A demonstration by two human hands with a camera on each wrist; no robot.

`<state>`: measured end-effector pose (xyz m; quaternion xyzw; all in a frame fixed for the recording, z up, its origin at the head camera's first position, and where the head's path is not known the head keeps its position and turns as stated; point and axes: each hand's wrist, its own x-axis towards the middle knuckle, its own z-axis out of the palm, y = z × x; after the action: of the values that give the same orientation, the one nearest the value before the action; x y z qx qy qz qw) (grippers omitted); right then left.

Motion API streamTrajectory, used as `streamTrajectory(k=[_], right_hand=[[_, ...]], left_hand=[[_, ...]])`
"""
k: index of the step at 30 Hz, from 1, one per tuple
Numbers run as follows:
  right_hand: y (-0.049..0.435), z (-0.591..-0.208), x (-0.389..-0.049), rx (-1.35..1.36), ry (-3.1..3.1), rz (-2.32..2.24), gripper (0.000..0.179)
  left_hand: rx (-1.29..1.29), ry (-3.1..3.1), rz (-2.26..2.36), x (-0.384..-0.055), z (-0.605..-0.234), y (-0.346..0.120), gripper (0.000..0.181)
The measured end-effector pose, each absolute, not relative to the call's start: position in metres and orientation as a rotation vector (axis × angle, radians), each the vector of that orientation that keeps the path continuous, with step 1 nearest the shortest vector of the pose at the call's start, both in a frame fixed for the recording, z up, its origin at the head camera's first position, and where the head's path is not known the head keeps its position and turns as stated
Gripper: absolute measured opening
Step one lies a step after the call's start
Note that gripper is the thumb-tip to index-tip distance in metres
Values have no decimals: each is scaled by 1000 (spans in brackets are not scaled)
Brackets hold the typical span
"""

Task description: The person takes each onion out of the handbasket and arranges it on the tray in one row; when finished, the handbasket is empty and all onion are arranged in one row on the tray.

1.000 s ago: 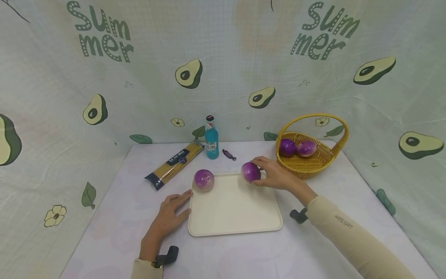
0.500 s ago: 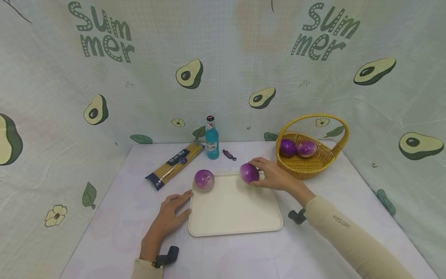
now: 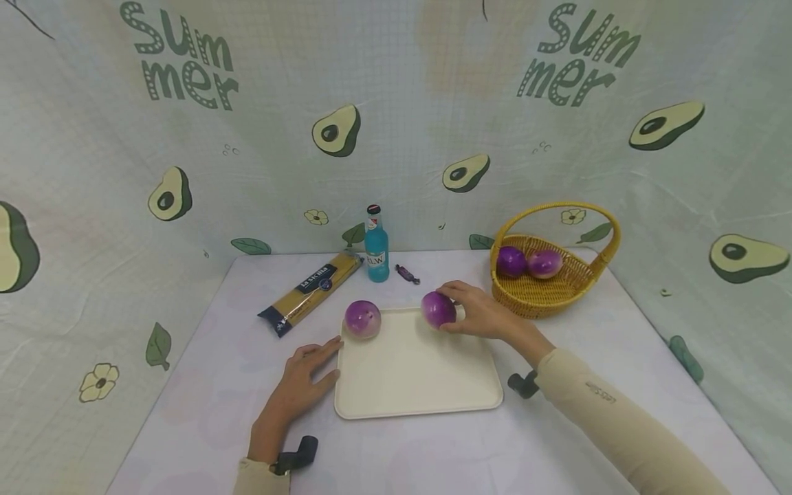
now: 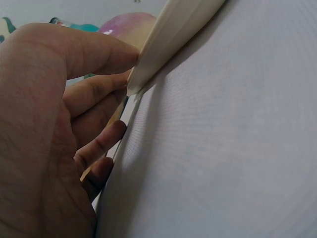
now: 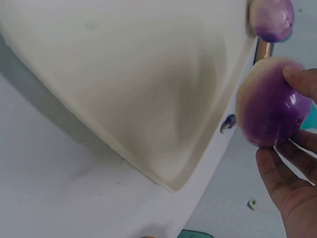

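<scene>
My right hand [image 3: 482, 313] holds a round purple-and-cream turnip [image 3: 437, 310] between thumb and fingers, over the back right part of the cream tray [image 3: 414, 378]. In the right wrist view this turnip [image 5: 270, 106] shows a glossy purple side and a paler end, apart from the tray's surface. A second turnip [image 3: 362, 320] sits in the tray's back left corner. At the tray's left edge, my left hand [image 3: 300, 381] rests with extended fingers. The left wrist view shows its thumb and fingertips touching the tray's rim [image 4: 148, 64].
A yellow wicker basket [image 3: 538, 299] with a tall handle stands at the back right, holding two purple turnips [image 3: 544, 264]. Behind the tray are a blue bottle [image 3: 376, 251], a purple wrapped candy [image 3: 407, 274] and a pack of spaghetti [image 3: 312, 290]. A printed cloth hangs behind the table.
My right hand has moved slightly left and toward me with the turnip, further over the tray. The left hand has stayed at the tray's left edge.
</scene>
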<state>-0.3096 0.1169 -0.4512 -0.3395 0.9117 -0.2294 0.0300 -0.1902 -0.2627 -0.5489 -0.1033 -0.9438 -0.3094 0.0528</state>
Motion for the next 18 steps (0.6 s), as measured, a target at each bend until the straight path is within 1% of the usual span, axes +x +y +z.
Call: streamTrajectory(k=[18], right_hand=[[110,-457,-312,-1094,2781,-738,70]], left_hand=[[-301,-2883,-924,-191,-552,-263,57]])
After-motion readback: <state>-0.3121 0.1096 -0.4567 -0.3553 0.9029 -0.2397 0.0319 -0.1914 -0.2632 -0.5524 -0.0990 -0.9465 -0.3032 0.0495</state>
